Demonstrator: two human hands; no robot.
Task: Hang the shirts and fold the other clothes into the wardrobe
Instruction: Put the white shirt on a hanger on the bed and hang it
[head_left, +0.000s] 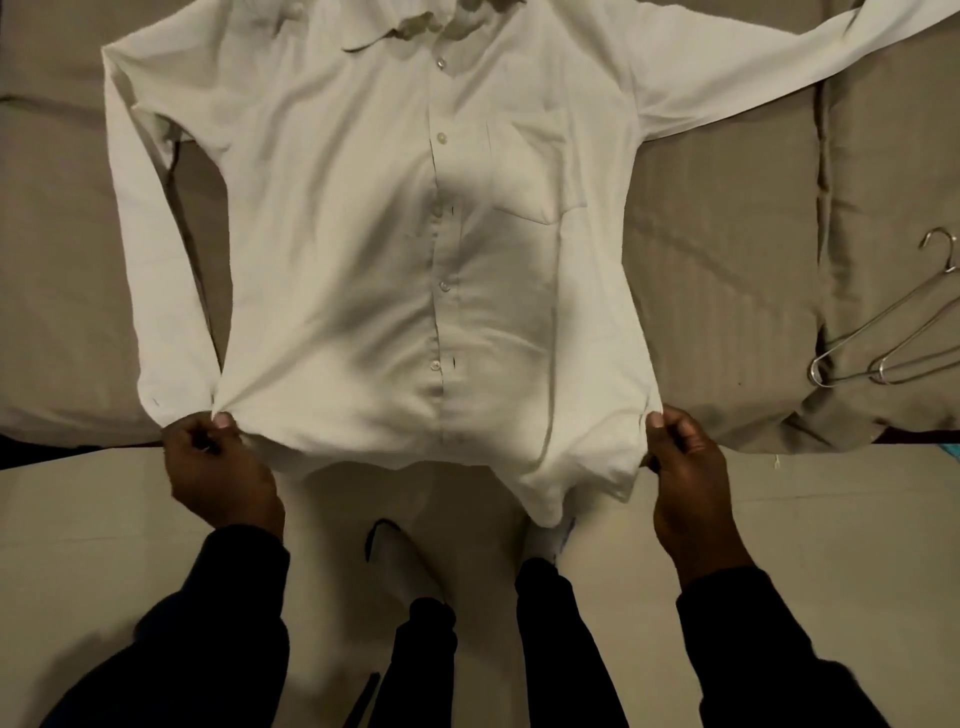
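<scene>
The left hand (221, 467) and right hand (685, 467) each pinch a near hem corner of the white shirt (374, 234), which lies front-up, buttoned, stretching far across the bed (727, 197). Judged best: pull evenly, flattening creases — then reach right for the wire hangers (883, 338).

In front of me the bed (727, 218), covered in a tan quilt, carries a white shirt (363, 234) spread face up, collar at the far side. To its right two wire hangers (883, 338) lie overlapping.
</scene>
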